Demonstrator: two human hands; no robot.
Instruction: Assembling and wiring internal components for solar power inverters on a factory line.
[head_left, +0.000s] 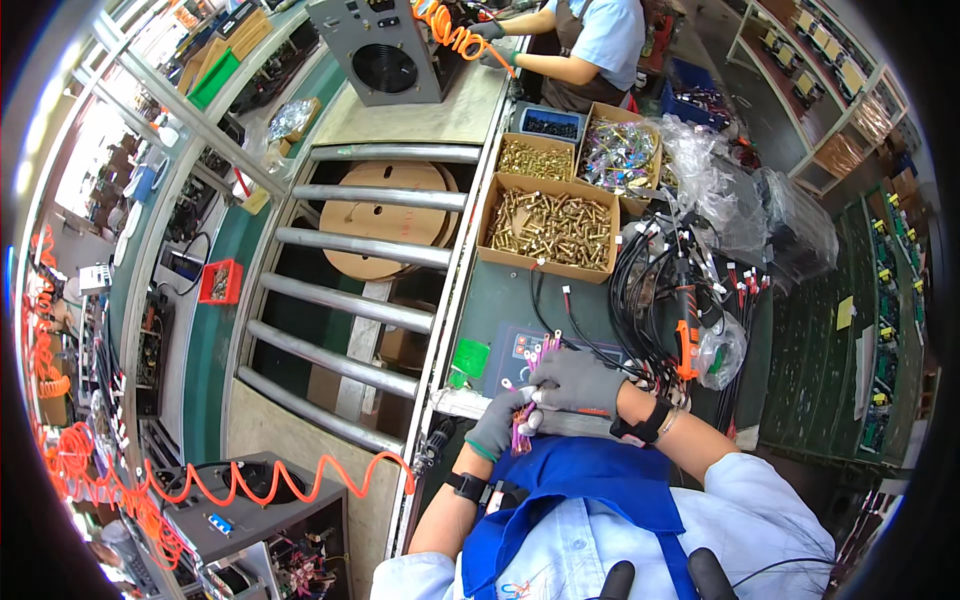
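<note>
Close to my body, both gloved hands are together at the bench's near edge. My left hand [497, 424] is closed round a bunch of short pink wires [518, 438] with metal ring ends. My right hand [575, 384] is closed as well, with more of these pink wires standing up past its fingers. Whether it is one bunch or two, I cannot tell, since the gloves cover the middle. Under the hands lies a grey control panel [515, 352], partly hidden. Beside it is a green patch [470, 357] on the bench.
Beyond my hands stands a cardboard box of brass fittings [552, 232]. Black cables [640, 290] and an orange-and-black power tool [686, 335] lie to the right. A roller conveyor [350, 310] runs on the left, under an orange coiled hose [300, 480]. A co-worker [590, 60] handles a grey metal case [385, 60].
</note>
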